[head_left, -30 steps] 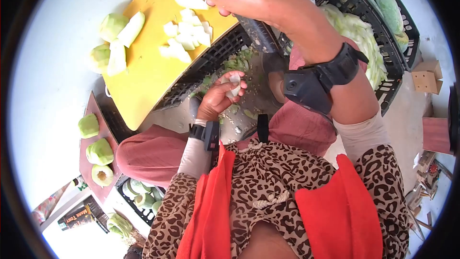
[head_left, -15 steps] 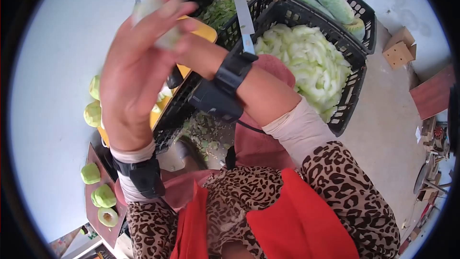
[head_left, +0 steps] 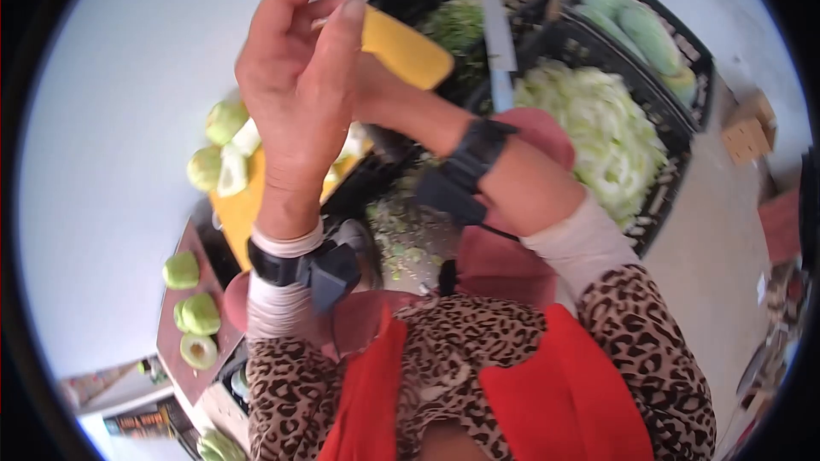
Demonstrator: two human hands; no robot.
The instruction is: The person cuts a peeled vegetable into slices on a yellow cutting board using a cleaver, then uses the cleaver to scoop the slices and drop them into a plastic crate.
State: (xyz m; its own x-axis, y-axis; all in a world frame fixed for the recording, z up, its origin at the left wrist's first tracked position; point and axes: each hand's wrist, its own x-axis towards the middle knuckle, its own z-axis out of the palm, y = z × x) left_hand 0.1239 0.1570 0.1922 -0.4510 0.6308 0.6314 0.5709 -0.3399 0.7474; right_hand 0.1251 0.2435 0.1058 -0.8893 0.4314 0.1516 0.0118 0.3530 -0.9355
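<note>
My left hand (head_left: 299, 68) is raised over the yellow cutting board (head_left: 406, 47), its fingers curled and thumb up. A small pale sliver shows between those fingers, too little to name. Crossing behind it comes my right forearm, with my right hand (head_left: 369, 85) mostly covered by the left one; its fingers are hidden. Peeled pale-green gourds (head_left: 225, 122) sit at the board's left side beside a cut wedge (head_left: 232, 171). More cut pieces (head_left: 352, 143) lie on the board right of my left wrist. A wide-bladed knife (head_left: 499, 30) with a light-blue handle leans on the crates.
A black crate (head_left: 675, 179) holds pale-green slices (head_left: 602, 137). Behind it, another holds whole gourds (head_left: 636, 30); a third holds green peelings (head_left: 461, 26). Several peeled gourds (head_left: 196, 314) lie on a reddish-brown board (head_left: 175, 346) at left. Scraps (head_left: 406, 235) litter the floor. A cardboard box (head_left: 747, 132) stands at right.
The view has shifted, so the surroundings appear farther right. My left hand has turned and its fingers are more curled. The blurred pale-green piece seen between my hands is now largely out of sight.
</note>
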